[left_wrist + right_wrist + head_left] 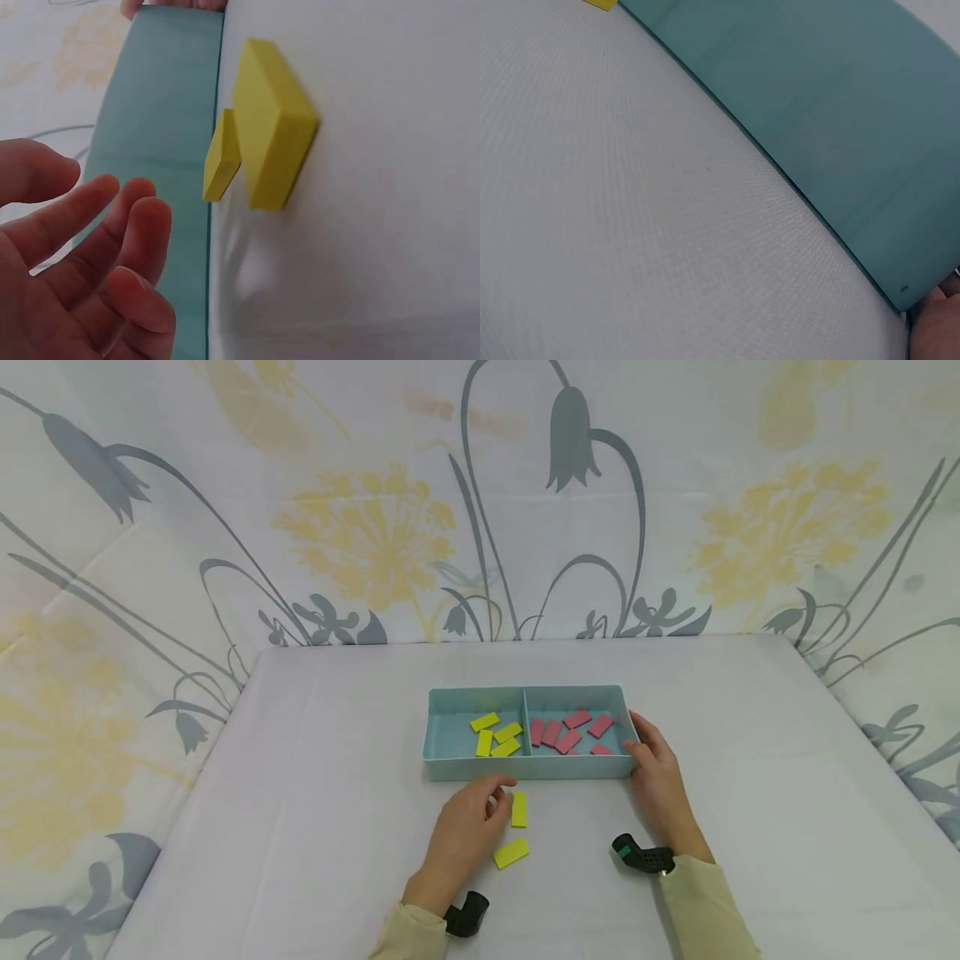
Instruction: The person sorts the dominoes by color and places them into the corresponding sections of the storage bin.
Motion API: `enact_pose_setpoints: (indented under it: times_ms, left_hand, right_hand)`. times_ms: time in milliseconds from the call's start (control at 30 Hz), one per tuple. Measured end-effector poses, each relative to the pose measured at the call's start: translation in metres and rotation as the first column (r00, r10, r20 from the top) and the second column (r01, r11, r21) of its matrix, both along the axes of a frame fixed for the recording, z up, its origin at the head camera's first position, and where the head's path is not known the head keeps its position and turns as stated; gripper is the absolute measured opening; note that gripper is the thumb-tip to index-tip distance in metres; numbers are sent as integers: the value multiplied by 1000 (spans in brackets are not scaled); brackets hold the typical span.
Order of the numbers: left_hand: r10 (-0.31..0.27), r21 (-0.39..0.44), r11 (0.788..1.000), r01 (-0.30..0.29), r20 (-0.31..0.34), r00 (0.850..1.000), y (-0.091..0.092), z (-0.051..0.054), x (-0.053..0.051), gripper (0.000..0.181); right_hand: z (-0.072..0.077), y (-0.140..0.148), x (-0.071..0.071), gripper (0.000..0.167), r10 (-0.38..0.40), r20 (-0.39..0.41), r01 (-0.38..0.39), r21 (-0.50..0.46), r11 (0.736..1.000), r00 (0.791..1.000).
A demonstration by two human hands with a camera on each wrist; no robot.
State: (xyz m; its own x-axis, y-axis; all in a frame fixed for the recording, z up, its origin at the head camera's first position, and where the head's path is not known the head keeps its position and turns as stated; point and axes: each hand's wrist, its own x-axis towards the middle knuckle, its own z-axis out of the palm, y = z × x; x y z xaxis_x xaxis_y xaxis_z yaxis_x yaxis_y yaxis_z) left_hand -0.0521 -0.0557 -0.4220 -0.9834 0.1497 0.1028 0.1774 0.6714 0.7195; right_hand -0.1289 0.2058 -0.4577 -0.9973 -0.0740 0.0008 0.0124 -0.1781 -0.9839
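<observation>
A teal two-compartment tray (pixel 457 768) sits on the table. Several yellow blocks (pixel 484 722) lie in its left compartment and several pink blocks (pixel 577 719) in the right one. My right hand (pixel 662 781) grips the tray's right front corner, thumb at the rim; only a bit of that hand (pixel 936 330) shows in the right wrist view. In front of the tray, my left hand (pixel 467 828) hovers with loosely bent fingers and nothing held. Just right of its fingertips lies a yellow block (pixel 519 810); a second yellow block (pixel 512 853) rests nearer me.
A white cloth covers the table (pixel 337 827). Behind it and at both sides hangs a flower-printed curtain (pixel 517 527). Each wrist wears a black camera, the left camera (pixel 468 915) low beside the sleeve and the right camera (pixel 643 855) above the cloth.
</observation>
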Motion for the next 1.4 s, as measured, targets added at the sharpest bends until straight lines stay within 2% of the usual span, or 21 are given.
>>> enact_pose_setpoints:
  times_ms: [167, 400, 567, 800, 967, 1133, 1267, 1400]
  left_hand:
    - [8, 6, 1000, -8, 40, 999, 1, -6, 6, 21]
    - [35, -11, 999, -35, 50, 998, -1, -14, 11, 19]
    - [50, -31, 998, -49, 27, 998, -1, -14, 12, 19]
    - [50, -115, 992, -44, 47, 998, -5, -11, 14, 23]
    - [23, -179, 984, -8, 82, 996, -5, -11, 14, 30]
    - [-31, -254, 965, 64, 130, 991, -3, -11, 15, 51]
    - [-71, -314, 944, 106, 119, 990, -1, -10, 16, 67]
    - [-124, -369, 917, 153, 101, 987, 0, -10, 18, 66]
  right_hand:
    - [0, 0, 0, 51, 2, 3, -2, -5, 1000, 1000]
    - [-1, -1, 1, 50, -3, 12, 3, -20, 1000, 1000]
    - [-1, 0, 1, 49, -2, 4, 2, -14, 1000, 1000]
    - [0, 0, 1, 49, 2, -1, -2, -14, 1000, 1000]
    - [1, 0, 1, 49, -1, -4, 1, -9, 1000, 1000]
    - [1, 0, 1, 49, -4, -1, 4, -6, 1000, 1000]
    - [1, 0, 1, 50, -4, 5, 4, -2, 1000, 1000]
    - [2, 1, 1, 50, -3, 9, 3, 4, 1000, 1000]
